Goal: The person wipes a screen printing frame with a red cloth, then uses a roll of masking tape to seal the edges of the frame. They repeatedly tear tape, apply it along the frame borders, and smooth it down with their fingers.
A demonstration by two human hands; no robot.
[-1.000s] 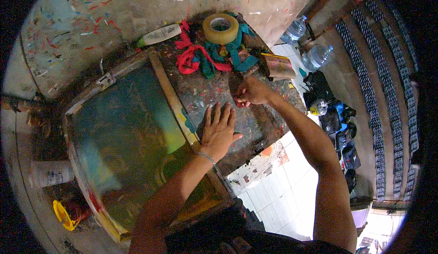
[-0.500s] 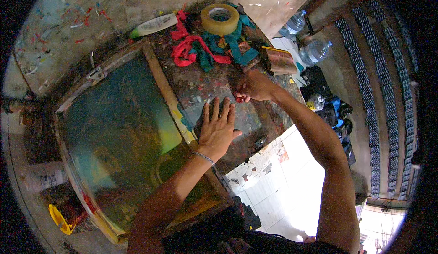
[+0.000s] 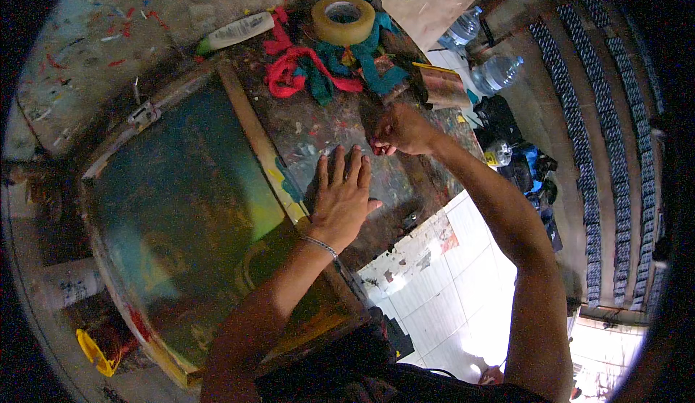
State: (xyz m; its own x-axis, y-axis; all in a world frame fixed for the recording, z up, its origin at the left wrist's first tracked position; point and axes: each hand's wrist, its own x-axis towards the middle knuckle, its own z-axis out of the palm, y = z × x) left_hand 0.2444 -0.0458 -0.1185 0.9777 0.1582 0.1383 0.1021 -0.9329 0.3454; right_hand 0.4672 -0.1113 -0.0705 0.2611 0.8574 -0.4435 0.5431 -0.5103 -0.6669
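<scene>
My left hand (image 3: 340,200) lies palm down on the paint-stained board (image 3: 413,193), fingers spread, beside a wooden-framed screen (image 3: 166,215) with blue-green mesh. Just right of its fingertips, my right hand (image 3: 405,132) is curled round a small red object (image 3: 378,146), mostly hidden by my fingers. Above my hands lie red fabric strips (image 3: 281,78), teal strips (image 3: 384,78) and a wide roll of clear-yellow tape (image 3: 326,28). A metallic can (image 3: 441,88) lies to the right of them.
A white bottle (image 3: 239,28) lies along the stained wall. Water jugs (image 3: 492,76) and dark bags (image 3: 507,124) stand right of the board, beside long rows of dark patterned strips (image 3: 565,106). At lower left are a plastic container (image 3: 79,283) and a yellow-rimmed bucket (image 3: 98,349).
The view has shifted, so the board and objects appear higher and farther left. My left hand stays spread on the board; my right hand stays curled round the red object just beside it.
</scene>
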